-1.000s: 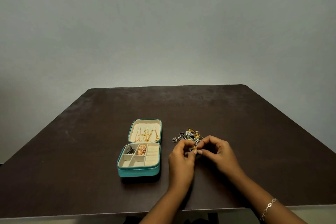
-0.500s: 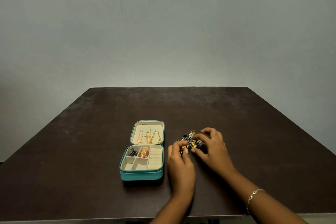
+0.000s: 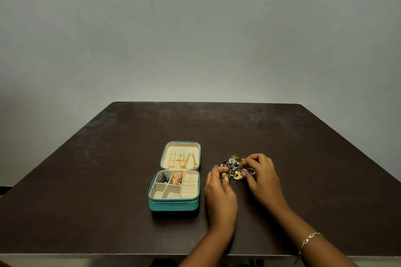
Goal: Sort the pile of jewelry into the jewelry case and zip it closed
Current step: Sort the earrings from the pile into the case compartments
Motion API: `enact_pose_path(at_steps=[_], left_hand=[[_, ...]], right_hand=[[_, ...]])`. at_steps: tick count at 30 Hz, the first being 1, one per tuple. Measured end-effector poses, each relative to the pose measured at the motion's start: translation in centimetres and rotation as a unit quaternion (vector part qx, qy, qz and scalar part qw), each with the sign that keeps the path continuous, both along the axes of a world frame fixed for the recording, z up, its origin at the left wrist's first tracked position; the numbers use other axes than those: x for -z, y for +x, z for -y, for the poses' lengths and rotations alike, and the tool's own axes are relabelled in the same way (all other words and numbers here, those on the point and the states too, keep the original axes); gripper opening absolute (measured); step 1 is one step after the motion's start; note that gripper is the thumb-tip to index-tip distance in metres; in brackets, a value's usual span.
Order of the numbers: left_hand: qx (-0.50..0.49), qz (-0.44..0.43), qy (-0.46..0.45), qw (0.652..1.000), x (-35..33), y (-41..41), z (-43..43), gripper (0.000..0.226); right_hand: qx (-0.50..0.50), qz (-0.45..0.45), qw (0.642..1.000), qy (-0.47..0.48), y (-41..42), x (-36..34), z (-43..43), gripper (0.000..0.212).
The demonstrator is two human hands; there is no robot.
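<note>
A teal jewelry case (image 3: 173, 205) lies open on the dark table, cream lining inside. Gold chains (image 3: 183, 161) hang in its lid. The base holds dark pieces (image 3: 163, 177) in the back left compartment and a gold piece (image 3: 177, 179) beside them. The jewelry pile (image 3: 233, 165) of mixed gold and silver pieces sits just right of the case. My left hand (image 3: 219, 193) pinches a small gold piece (image 3: 224, 175) at the pile's near edge. My right hand (image 3: 260, 178) has curled fingers in the pile's right side, with a silver ring (image 3: 250, 171) at its fingertips.
The dark brown table (image 3: 108, 169) reaches from a plain grey wall (image 3: 195, 39) at the back to its front edge near me. A thin bracelet (image 3: 309, 239) circles my right wrist. The front compartments of the case show only lining.
Both hands moved forward from just below the pile into it. The left hand now pinches a gold piece at the near edge, and the right fingers spread over the pile's right side.
</note>
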State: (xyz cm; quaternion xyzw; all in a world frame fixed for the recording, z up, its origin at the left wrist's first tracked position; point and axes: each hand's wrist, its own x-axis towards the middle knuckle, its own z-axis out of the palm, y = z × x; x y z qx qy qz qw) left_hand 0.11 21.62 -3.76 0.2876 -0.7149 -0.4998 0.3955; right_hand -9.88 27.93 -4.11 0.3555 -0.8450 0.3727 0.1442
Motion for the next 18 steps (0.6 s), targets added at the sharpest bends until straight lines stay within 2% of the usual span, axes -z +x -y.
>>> enact_pose_path(at_steps=[5,9,13,18], left_hand=[[-0.001,0.010,0.005,1.000,-0.11,-0.11,-0.02,0.023],[-0.001,0.009,0.002,1.000,-0.09,-0.20,0.01,0.025],[0.000,0.006,0.003,1.000,-0.07,-0.20,0.07,0.029],[0.002,0.002,0.012,1.000,0.05,-0.20,0.09,0.029]], right_hand=[[-0.027,0.029,0.999,0.025,-0.01,0.47,-0.31,0.019],[-0.005,-0.034,0.998,0.047,0.18,0.71,-0.14,0.013],[-0.009,-0.112,0.992,0.057,0.29,1.05,-0.03,0.024],[-0.025,-0.133,0.989,0.060,0.61,0.80,-0.14,0.018]])
